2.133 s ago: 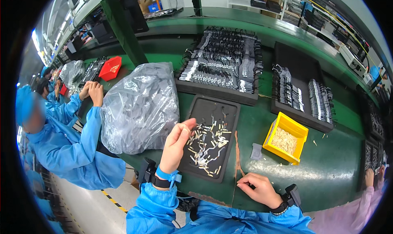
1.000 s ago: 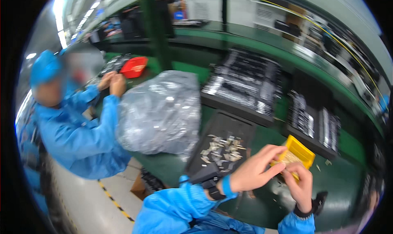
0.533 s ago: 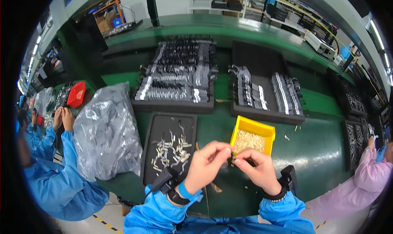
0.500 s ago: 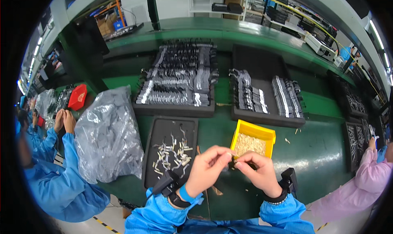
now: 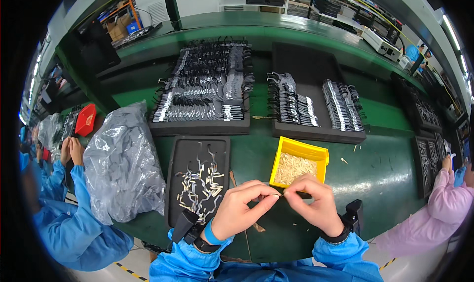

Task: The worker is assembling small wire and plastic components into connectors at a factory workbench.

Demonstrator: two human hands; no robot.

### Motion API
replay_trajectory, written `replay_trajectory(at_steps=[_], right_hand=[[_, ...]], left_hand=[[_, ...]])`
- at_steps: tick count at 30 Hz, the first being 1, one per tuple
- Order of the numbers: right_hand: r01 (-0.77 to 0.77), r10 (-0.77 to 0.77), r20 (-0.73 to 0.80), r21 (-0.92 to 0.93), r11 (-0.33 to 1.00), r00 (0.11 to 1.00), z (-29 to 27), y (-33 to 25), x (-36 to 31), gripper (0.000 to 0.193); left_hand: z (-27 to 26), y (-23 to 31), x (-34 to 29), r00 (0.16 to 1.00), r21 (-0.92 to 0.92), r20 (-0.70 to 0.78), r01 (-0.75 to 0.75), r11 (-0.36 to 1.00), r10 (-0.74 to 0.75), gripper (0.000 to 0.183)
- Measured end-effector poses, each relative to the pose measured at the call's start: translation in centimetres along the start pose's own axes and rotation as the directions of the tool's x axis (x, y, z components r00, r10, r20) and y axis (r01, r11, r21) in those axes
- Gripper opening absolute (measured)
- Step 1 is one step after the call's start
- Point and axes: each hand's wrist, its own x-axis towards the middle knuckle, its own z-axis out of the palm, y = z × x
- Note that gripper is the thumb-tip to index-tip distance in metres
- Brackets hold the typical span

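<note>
My left hand (image 5: 245,205) and my right hand (image 5: 314,203) meet just in front of a yellow bin (image 5: 322,169). Thumb and forefinger are pinched together on each. A tiny thing shows between the fingertips, too small to make out. The bin holds a heap of small pale, straw-coloured pieces (image 5: 295,166). To the left of my left hand lies a shallow black tray (image 5: 181,148). Scattered in it are bent grey strips with pale, light-coloured ends (image 5: 202,185).
Behind stand two black foam trays (image 5: 197,129) (image 5: 316,133) with rows of grey and black strip parts. A large clear bag (image 5: 126,163) of grey pieces is at left. Co-workers in blue (image 5: 81,222) and pink (image 5: 439,208) sit either side. Loose bits lie near the bin.
My hands have drawn slightly apart at the fingertips, the left turning flatter. The dark bit seen at the fingertips no longer shows. The whole scene has shifted a little left and up.
</note>
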Motion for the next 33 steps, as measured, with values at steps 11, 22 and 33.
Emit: replay_trajectory(at_steps=[11, 22, 33], right_hand=[[0.314, -0.523, -0.214, -0.596, 0.739, 0.825, 2.0, -0.6, -0.2, 0.024], [0.324, -0.476, -0.291, -0.442, 0.836, 0.83, 2.2, 0.3, 0.2, 0.021], [0.027, -0.398, -0.362, -0.709, 0.705, 0.843, -0.9, 2.7, 1.3, 0.016]], left_hand=[[1.1, -0.3, -0.4, 0.977, -0.09, -0.212, 0.019, 0.996, -0.038, 0.01], [1.7, 0.0, -0.7, 0.946, 0.15, -0.243, -0.181, 0.972, 0.213, 0.013], [0.6, -0.8, 0.0, 0.969, -0.5, -0.041, 0.192, 0.845, -0.245, 0.029]])
